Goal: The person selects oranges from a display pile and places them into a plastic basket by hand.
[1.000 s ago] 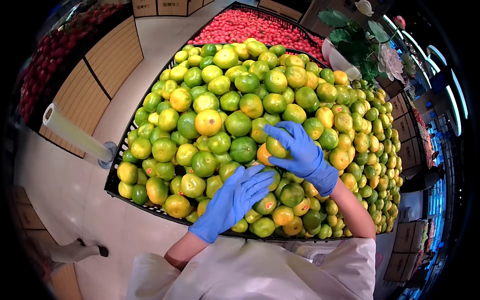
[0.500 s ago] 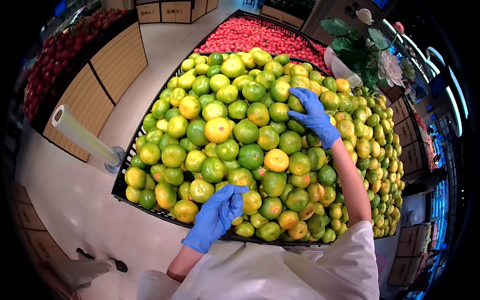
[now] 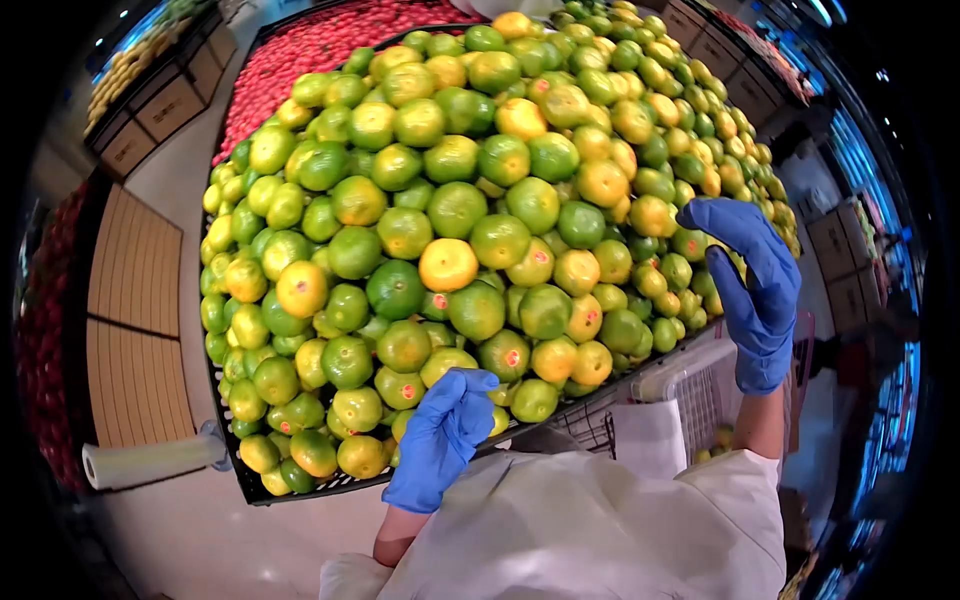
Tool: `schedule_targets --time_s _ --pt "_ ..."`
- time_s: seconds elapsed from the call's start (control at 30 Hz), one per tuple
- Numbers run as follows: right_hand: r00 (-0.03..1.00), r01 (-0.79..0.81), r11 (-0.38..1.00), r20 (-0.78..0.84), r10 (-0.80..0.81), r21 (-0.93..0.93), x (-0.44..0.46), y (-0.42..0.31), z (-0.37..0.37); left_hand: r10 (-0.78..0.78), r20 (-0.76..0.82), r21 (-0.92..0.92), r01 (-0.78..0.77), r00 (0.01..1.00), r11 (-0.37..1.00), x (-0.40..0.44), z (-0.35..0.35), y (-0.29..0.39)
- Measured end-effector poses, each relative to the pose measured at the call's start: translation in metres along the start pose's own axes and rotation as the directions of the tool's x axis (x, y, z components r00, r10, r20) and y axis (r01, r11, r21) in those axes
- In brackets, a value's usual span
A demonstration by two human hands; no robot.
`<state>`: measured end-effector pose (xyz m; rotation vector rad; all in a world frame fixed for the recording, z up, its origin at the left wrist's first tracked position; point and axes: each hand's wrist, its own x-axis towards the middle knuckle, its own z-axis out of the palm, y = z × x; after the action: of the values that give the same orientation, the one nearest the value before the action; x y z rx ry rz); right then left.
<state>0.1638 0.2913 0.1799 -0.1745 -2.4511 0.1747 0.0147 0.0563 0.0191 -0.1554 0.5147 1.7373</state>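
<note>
A large heap of green-and-yellow mandarins [image 3: 455, 210] fills a black crate [image 3: 375, 482]; several carry small red stickers. My left hand [image 3: 440, 435], in a blue glove, is at the crate's front edge beside the nearest fruit. Its fingers are curled together, and whatever they may hold is hidden. My right hand [image 3: 755, 290], also blue-gloved, is over the heap's right edge. Its fingers and thumb are apart in a C shape, with mandarins showing behind the gap and none visibly gripped.
Small red fruits [image 3: 290, 70] lie in a bin behind the heap. A wire cart [image 3: 700, 400] with some fruit inside stands at the front right, under my right forearm. A plastic bag roll [image 3: 145, 465] is at the left, near a slatted wooden stand [image 3: 140, 320].
My right hand has left the mandarins in the heap's upper middle and moved to its right edge. My view has turned right, bringing the cart into sight. My left hand stays curled.
</note>
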Motion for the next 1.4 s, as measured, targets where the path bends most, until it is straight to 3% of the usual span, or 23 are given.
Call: schedule_targets --time_s 0.07,0.13,0.17,0.2,0.27,0.33,0.4,0.43,0.5,0.6,0.67,0.77,0.87,0.93,1.0,1.03,1.1,1.13,1.2,1.23,1.3,1.33,1.4 --pt "0.968 -0.248 0.968 -0.031 0.249 0.029 -0.062 -0.004 -0.025 -0.078 0.115 0.083 0.068 0.990 0.994 0.010 0.006 -0.014" --pt "0.864 -0.500 0.866 -0.062 0.500 0.013 -0.128 0.006 -0.042 -0.116 0.082 0.220 0.095 0.990 0.971 0.015 0.020 -0.034" --pt "0.740 -0.648 0.742 -0.086 0.667 0.171 -0.160 0.012 -0.046 -0.149 0.104 0.270 0.117 0.983 0.956 0.016 0.026 -0.044" --pt "0.721 -0.667 0.726 -0.104 0.685 0.165 -0.192 0.022 -0.051 -0.174 0.125 0.320 0.126 0.977 0.939 0.018 0.033 -0.055" --pt "0.453 -0.824 0.434 -0.035 0.891 0.364 -0.253 0.048 -0.056 -0.233 0.115 0.356 0.179 0.966 0.917 0.024 0.041 -0.081" --pt "0.374 -0.919 0.355 0.091 0.923 0.171 -0.314 0.076 -0.053 -0.277 0.097 0.386 0.221 0.956 0.896 0.032 0.047 -0.112" --pt "0.326 -0.937 0.290 0.195 0.925 0.192 -0.379 0.101 -0.029 -0.284 -0.045 0.454 0.273 0.958 0.848 0.040 0.053 -0.146" --pt "0.203 -0.972 0.146 0.337 0.919 0.186 -0.417 0.116 -0.010 -0.313 -0.023 0.491 0.284 0.950 0.824 0.044 0.059 -0.161" --pt "0.319 -0.945 0.324 0.321 0.892 0.040 -0.466 0.130 0.030 -0.354 -0.020 0.473 0.321 0.935 0.821 0.049 0.063 -0.194" --pt "0.229 -0.961 0.275 0.450 0.863 -0.037 -0.481 0.150 0.075 -0.372 -0.030 0.482 0.340 0.928 0.808 0.055 0.072 -0.238" --pt "0.280 -0.938 0.338 0.405 0.870 -0.078 -0.484 0.154 0.098 -0.353 -0.160 0.509 0.383 0.922 0.771 0.056 0.079 -0.260" --pt "0.322 -0.945 0.324 0.286 0.903 0.040 -0.496 0.157 0.116 -0.389 -0.162 0.463 0.418 0.907 0.781 0.061 0.075 -0.283" --pt "0.367 -0.930 0.366 0.205 0.907 0.045 -0.505 0.153 0.118 -0.411 -0.146 0.480 0.428 0.900 0.766 0.068 0.076 -0.299" --pt "0.328 -0.944 0.313 0.245 0.912 0.100 -0.507 0.150 0.107 -0.482 -0.123 0.527 0.469 0.868 0.709 0.073 0.076 -0.306" --pt "0.279 -0.920 0.234 0.105 0.955 0.315 -0.507 0.138 0.097 -0.517 -0.098 0.542 0.481 0.850 0.689 0.081 0.067 -0.311" --pt "0.276 -0.918 0.232 0.100 0.956 0.320 -0.505 0.131 0.090 -0.556 -0.071 0.552 0.496 0.828 0.670 0.085 0.066 -0.313" --pt "0.368 -0.696 0.366 -0.131 0.920 0.618 -0.501 0.113 0.072 -0.532 -0.097 0.565 0.487 0.841 0.667 0.090 0.074 -0.326" --pt "0.368 -0.698 0.367 -0.131 0.920 0.615 -0.489 0.098 0.055 -0.504 -0.121 0.571 0.476 0.855 0.669 0.090 0.078 -0.335" --pt "0.436 -0.461 0.315 -0.098 0.894 0.830 -0.454 0.066 0.015 -0.489 -0.120 0.549 0.468 0.864 0.692 0.096 0.074 -0.349" --pt "0.439 -0.462 0.319 -0.099 0.893 0.827 -0.446 0.059 0.000 -0.544 -0.084 0.469 0.514 0.835 0.718 0.102 0.079 -0.354" --pt "0.703 -0.472 0.435 0.030 0.710 0.767 -0.435 0.050 -0.019 -0.611 -0.049 0.278 0.599 0.790 0.751 0.107 0.081 -0.359" --pt "0.702 -0.475 0.435 0.032 0.711 0.765 -0.435 0.050 -0.023 -0.613 -0.048 0.276 0.600 0.789 0.751 0.107 0.082 -0.358" --pt "0.585 -0.502 0.242 0.120 0.802 0.830 -0.438 0.053 -0.028 -0.592 0.006 0.387 0.544 0.806 0.745 0.107 0.081 -0.354"
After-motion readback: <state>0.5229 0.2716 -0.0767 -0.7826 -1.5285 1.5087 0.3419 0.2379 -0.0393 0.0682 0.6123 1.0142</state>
